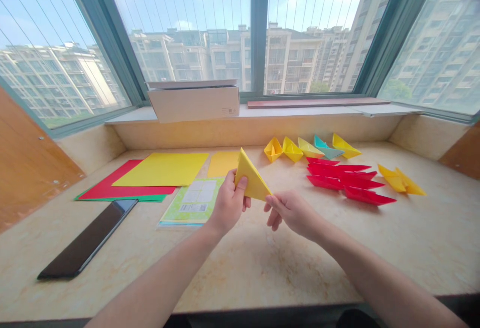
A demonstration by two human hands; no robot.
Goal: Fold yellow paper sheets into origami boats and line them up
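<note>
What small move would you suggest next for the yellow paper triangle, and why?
Probably pinch its lower corner with the right hand and crease it: the left hand holds the triangle steady, the right fingertips sit at that corner, and the nearby paper boats show further folding.

Pretty bright shot, daylight pouring through the big window (258, 28) at 12 o'clock, sky a bit washed out. Shadows under the red paper boats (345, 180) are soft, and the folded yellow paper (252, 178) looks sharp enough, but there's heavy fisheye bend out toward 10 and 2.
</note>
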